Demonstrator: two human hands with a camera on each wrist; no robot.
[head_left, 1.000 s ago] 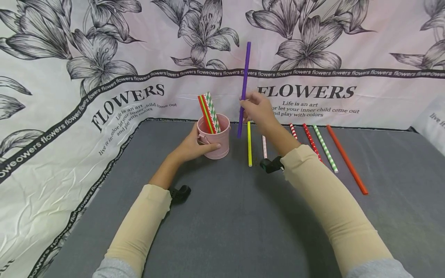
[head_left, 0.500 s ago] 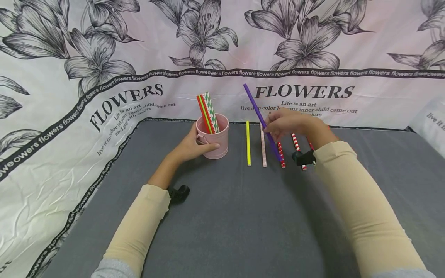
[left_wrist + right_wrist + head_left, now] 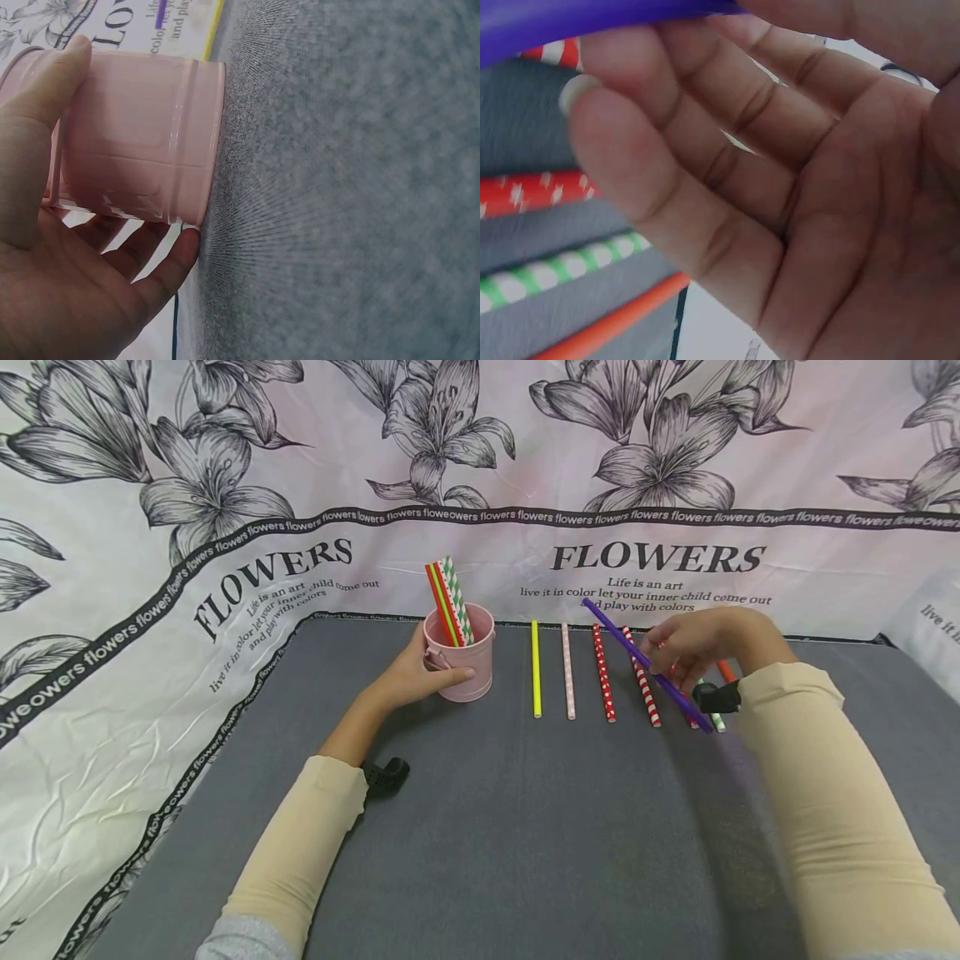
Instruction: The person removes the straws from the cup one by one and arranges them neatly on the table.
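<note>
My left hand (image 3: 411,677) holds a small pink bucket (image 3: 477,668) upright on the table, thumb across its near side, fingers behind. Several paper straws (image 3: 450,603), red, yellow-green and green-patterned, lean inside the bucket. On the right, my right hand (image 3: 705,639) pinches a purple straw (image 3: 617,637) at about mid-length. The straw slants over the row of loose straws, its upper end to the left. In the right wrist view the thumb and fingertips meet at the purple straw (image 3: 592,19), while the other fingers are loosely bent.
Straws lie in a row: yellow (image 3: 536,670), pale pink (image 3: 568,672), red dotted (image 3: 603,674), red-striped (image 3: 648,700), red starred (image 3: 536,193), green-striped (image 3: 562,272) and orange (image 3: 615,321). The right hand partly hides the last ones. Behind hangs a flower-printed cloth (image 3: 442,539).
My right hand has carried the purple straw right and lower, away from the bucket, tilting it from nearly upright to slanted. My left hand and the bucket have stayed in place.
</note>
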